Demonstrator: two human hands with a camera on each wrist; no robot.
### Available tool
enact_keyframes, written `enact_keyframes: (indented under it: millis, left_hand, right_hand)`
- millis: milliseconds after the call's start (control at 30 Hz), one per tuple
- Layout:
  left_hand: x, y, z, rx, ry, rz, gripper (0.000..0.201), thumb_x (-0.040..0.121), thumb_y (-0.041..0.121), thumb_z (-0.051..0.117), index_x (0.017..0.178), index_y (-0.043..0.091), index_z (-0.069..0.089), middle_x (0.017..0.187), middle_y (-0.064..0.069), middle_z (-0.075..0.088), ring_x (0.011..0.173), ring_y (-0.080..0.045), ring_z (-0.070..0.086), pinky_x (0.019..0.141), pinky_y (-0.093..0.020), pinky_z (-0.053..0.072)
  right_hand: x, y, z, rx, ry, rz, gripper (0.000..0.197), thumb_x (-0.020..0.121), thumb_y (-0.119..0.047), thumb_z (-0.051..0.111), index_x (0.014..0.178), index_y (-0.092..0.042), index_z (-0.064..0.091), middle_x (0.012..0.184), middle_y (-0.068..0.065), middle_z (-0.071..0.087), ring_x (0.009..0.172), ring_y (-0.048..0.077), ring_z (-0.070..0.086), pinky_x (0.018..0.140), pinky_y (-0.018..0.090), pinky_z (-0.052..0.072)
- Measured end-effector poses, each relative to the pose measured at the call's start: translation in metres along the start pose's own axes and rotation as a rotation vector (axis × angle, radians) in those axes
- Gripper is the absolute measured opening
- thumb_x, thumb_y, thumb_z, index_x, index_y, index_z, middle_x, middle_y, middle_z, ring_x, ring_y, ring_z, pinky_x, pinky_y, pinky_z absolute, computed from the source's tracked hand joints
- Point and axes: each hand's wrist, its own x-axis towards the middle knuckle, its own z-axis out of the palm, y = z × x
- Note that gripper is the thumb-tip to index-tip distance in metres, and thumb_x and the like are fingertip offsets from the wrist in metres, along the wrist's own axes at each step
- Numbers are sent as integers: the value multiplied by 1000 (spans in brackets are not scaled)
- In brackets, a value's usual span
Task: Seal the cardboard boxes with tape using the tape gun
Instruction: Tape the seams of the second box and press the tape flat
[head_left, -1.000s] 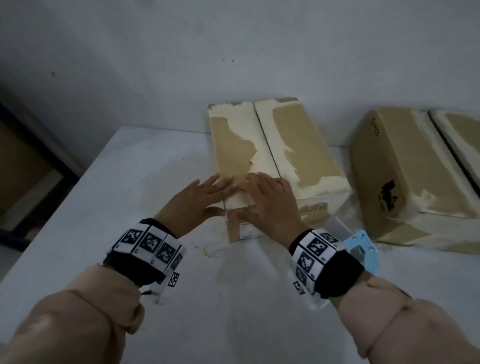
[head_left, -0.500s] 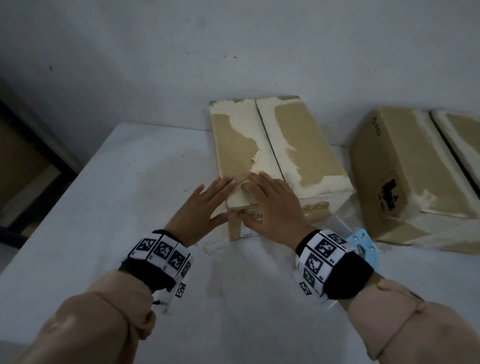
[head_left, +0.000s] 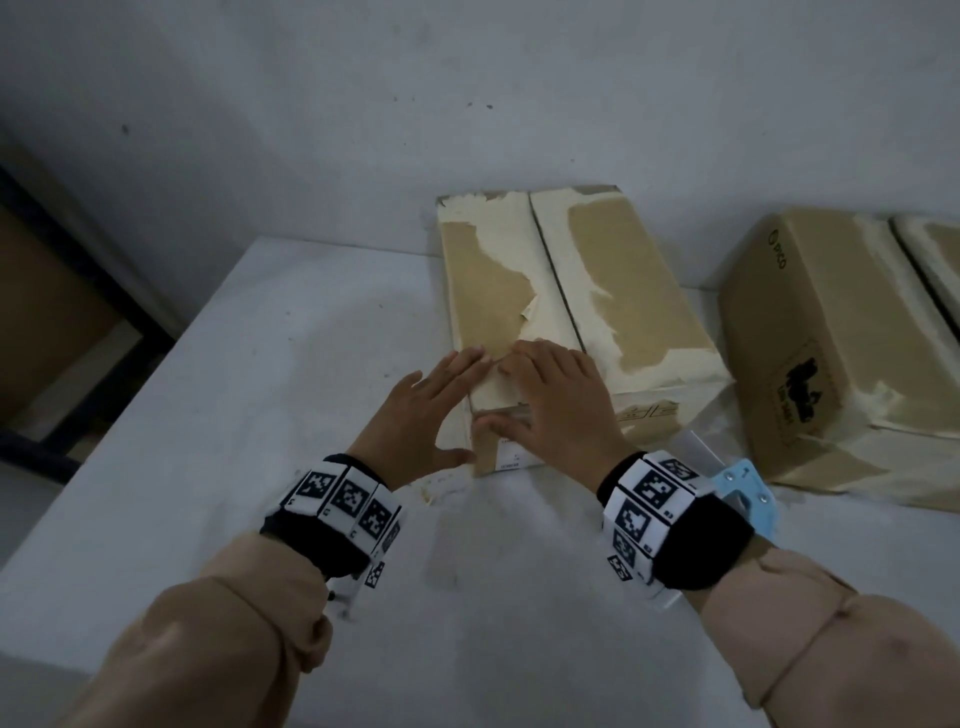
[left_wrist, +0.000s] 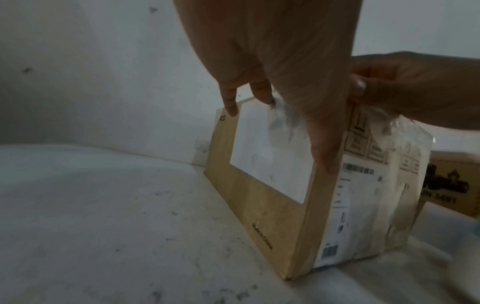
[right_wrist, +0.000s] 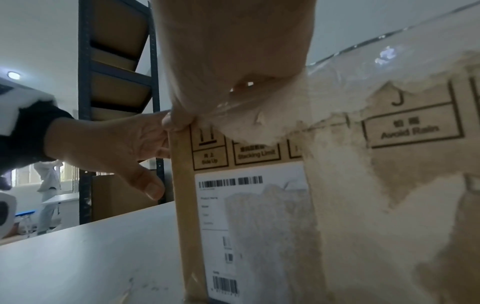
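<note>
Two hands lie flat on the near end of a cardboard box (head_left: 571, 306) on a white table (head_left: 291, 364), its far end at the wall. The left hand (head_left: 421, 410) sits at the box's near left corner, fingers straight and spread on top, thumb down the side. The right hand (head_left: 556, 405) is just beside it, fingers straight on the top, thumb over the near edge, pressing clear tape (right_wrist: 337, 78) that wraps onto the front face. Neither hand grasps anything.

The box looks stiff and light, its paper skin torn and fragile; the tape is thin, glossy, likely to wrinkle. It is best steadied with flat palms at the corners. The blue tape gun (head_left: 743, 488) lies on the table to the near right, partly hidden behind the right wrist. A second box (head_left: 831, 353) stands to the right.
</note>
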Motion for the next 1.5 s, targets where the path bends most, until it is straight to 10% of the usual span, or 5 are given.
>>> enact_keyframes:
  millis: [400,667,900,1300,1500]
  left_hand:
    - [-1,16,-7,-180,52,-119,82,76,76,-7,140,29,11,146,20,9,138,-2,7,109,-29,13]
    - [4,12,-2,218,52,-88,60,96,55,10,134,19,40,137,-3,52,132,-21,40,104,-48,34]
    - [11,42,-2,368,24,-25,58,99,42,7,130,9,44,136,-11,52,134,-24,35,98,-61,29]
    - [24,38,2,492,62,-32,44,99,38,19,133,17,39,132,-4,57,120,-23,56,97,-53,41]
    - [33,25,-16,-25,-183,-84,95,70,75,21,145,18,21,149,5,2,141,-18,-5,111,-56,21]
  right_hand:
    - [-2,-6,-5,9,-50,51,69,67,-71,48,98,-10,62,108,8,63,103,29,58,83,37,43]
    - [-9,13,-20,90,-234,-32,69,77,-47,67,132,-11,46,144,11,40,131,29,38,104,42,35]
    - [-33,57,-35,-23,-158,223,98,77,-77,-2,140,-11,35,152,10,26,141,28,17,112,42,7]
    - [-72,99,-31,-182,-76,133,60,99,-46,10,136,-4,34,139,18,45,130,29,40,107,37,20]
    - [-113,104,-20,25,91,360,72,94,-58,15,143,-6,14,151,14,11,139,23,8,112,39,10]
